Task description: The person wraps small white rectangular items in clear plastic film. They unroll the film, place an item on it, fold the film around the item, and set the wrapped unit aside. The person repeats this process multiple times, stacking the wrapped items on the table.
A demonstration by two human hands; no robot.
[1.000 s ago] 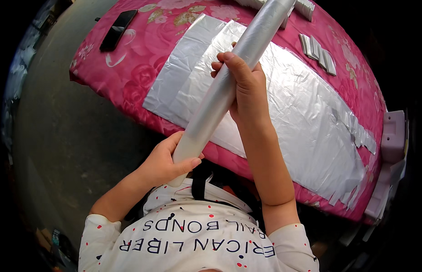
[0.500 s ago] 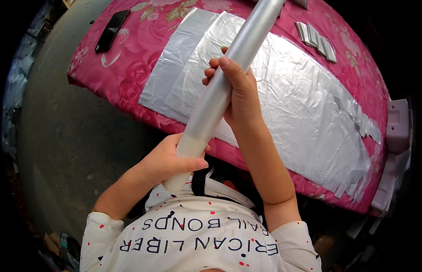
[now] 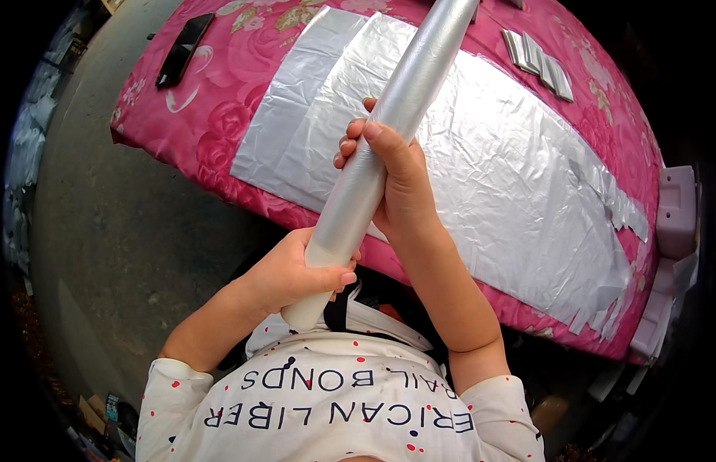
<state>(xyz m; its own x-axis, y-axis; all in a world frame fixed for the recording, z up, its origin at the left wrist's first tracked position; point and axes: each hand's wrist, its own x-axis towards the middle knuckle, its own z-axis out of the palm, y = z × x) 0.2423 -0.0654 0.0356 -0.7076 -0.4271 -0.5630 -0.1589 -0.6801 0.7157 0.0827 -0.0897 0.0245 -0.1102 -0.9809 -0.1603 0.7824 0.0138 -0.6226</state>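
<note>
From here I have the fingers of the left hand (image 3: 291, 269) clamped round the plastic roll (image 3: 414, 83) near its lower end, and the right hand's (image 3: 404, 177) farther up, over the bench's (image 3: 239, 81) near edge, where I'd grip evenly, without denting it.

Roll (image 3: 364, 177): long, slim, silvery-white, sheen along its length, faint wrinkles; lower end paler, milky, rounded. Held aslant, intact, tightly wound. Lower end juts past near edge of desk (image 3: 219, 115); upper length overlaps the desk in view, far tip cut off.
</note>
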